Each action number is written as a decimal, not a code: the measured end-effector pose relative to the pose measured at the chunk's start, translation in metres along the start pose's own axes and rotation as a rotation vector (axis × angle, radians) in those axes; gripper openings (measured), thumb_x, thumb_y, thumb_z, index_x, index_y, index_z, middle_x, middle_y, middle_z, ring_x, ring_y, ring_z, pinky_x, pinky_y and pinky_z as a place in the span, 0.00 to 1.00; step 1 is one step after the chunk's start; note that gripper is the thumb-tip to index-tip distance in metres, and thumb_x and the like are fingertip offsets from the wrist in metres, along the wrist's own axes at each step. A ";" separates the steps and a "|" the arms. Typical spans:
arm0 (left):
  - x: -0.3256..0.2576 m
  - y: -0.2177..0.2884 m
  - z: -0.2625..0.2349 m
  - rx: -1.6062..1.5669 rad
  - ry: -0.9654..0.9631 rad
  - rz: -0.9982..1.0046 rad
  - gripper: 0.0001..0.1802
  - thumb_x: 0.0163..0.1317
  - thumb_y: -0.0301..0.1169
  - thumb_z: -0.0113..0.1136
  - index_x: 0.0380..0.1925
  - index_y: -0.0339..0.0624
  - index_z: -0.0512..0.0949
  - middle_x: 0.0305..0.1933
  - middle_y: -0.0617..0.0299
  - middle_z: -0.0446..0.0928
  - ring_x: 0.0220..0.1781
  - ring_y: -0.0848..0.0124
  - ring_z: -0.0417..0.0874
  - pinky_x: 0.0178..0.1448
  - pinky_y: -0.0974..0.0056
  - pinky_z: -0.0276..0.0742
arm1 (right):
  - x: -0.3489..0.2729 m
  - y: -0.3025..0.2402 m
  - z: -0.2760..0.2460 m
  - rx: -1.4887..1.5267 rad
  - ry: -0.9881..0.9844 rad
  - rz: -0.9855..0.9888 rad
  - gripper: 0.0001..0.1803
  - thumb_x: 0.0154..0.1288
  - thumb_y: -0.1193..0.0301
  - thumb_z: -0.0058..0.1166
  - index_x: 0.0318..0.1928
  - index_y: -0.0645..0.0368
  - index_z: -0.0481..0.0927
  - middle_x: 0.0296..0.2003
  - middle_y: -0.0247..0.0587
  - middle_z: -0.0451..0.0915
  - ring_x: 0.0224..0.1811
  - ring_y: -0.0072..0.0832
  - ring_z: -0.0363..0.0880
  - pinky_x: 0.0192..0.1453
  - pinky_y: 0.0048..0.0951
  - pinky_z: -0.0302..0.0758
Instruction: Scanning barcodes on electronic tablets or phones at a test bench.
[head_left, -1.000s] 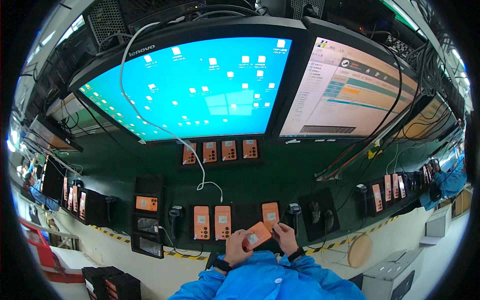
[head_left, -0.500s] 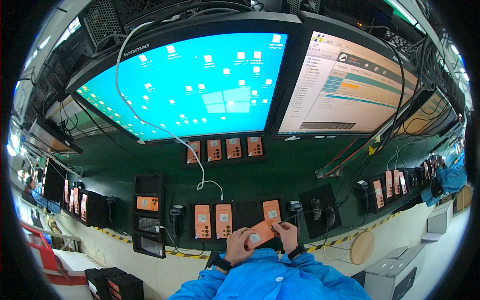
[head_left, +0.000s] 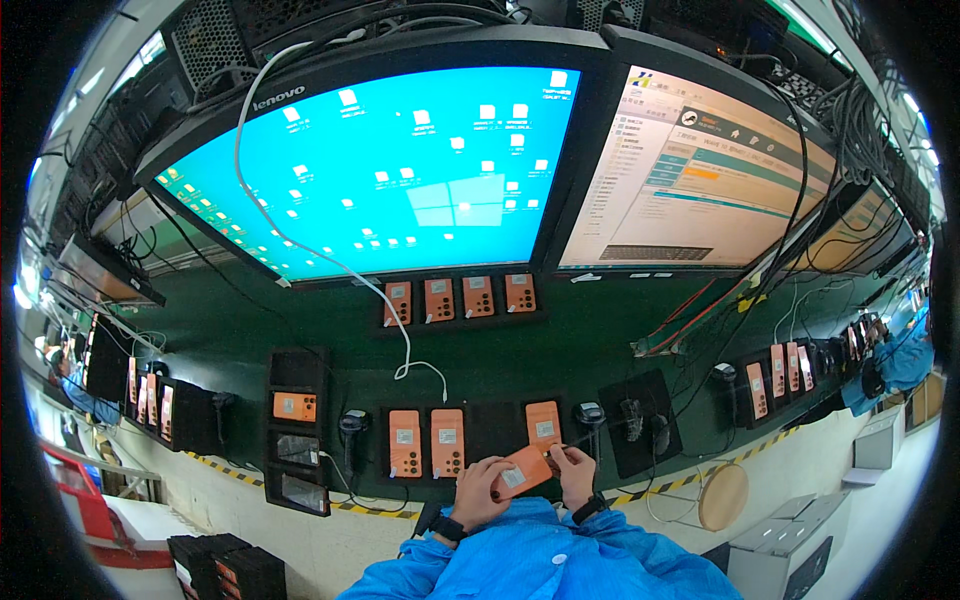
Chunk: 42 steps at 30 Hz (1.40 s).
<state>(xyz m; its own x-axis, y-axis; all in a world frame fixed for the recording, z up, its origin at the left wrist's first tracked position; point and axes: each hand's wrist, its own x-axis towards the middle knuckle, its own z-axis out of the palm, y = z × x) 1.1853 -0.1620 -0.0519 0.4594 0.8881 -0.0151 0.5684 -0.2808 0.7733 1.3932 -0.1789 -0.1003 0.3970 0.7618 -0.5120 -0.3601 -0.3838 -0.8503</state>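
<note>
Low in front of my body, my left hand [head_left: 482, 491] is closed around the lower end of an orange phone [head_left: 524, 472]. The phone is tilted, its back with a white label facing up. At the phone's upper right end, my right hand [head_left: 574, 474] pinches a thin dark cable [head_left: 566, 446]; the plug is hidden by the fingers, so I cannot tell if it sits in the phone. Just beyond lies a black tray [head_left: 492, 432] with two orange phones on its left, one of them a labelled phone [head_left: 447, 443], and another phone [head_left: 543, 422] on its right.
Barcode scanners [head_left: 352, 428] [head_left: 590, 418] flank the tray. A dark mat [head_left: 630, 462] with a mouse lies right. Several phones fill a far tray [head_left: 458, 320] under two monitors [head_left: 360, 190]. A white cable [head_left: 407, 350] hangs down to the table. A phone stand [head_left: 296, 375] is left.
The far tray of phones has shifted slightly to the right. My hands and the held phone keep almost the same place, with the phone only slightly moved.
</note>
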 end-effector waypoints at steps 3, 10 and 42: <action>-0.001 -0.004 0.004 -0.014 0.016 0.021 0.34 0.37 0.33 0.67 0.52 0.57 0.74 0.58 0.62 0.71 0.56 0.58 0.71 0.58 0.54 0.63 | 0.003 0.005 -0.005 -0.015 0.022 0.010 0.10 0.62 0.67 0.63 0.35 0.63 0.81 0.28 0.34 0.82 0.29 0.20 0.81 0.32 0.21 0.76; -0.003 -0.005 0.002 -0.011 0.010 -0.004 0.33 0.36 0.33 0.67 0.50 0.55 0.75 0.57 0.60 0.73 0.57 0.57 0.72 0.58 0.53 0.64 | -0.004 -0.005 -0.006 -0.160 -0.108 0.006 0.10 0.63 0.66 0.62 0.32 0.60 0.81 0.26 0.29 0.80 0.25 0.15 0.74 0.27 0.19 0.68; 0.015 -0.048 0.033 -0.777 -0.370 -0.178 0.34 0.49 0.39 0.75 0.55 0.42 0.72 0.51 0.60 0.76 0.55 0.69 0.76 0.61 0.63 0.70 | -0.013 -0.022 -0.008 0.164 -0.134 0.233 0.21 0.74 0.52 0.41 0.45 0.55 0.78 0.35 0.34 0.79 0.44 0.27 0.78 0.54 0.30 0.69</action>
<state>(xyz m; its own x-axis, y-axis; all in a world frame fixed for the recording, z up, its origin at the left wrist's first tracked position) 1.1873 -0.1473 -0.1098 0.6769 0.6820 -0.2768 0.0892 0.2973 0.9506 1.4031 -0.1842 -0.0757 0.1769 0.7291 -0.6612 -0.5644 -0.4753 -0.6750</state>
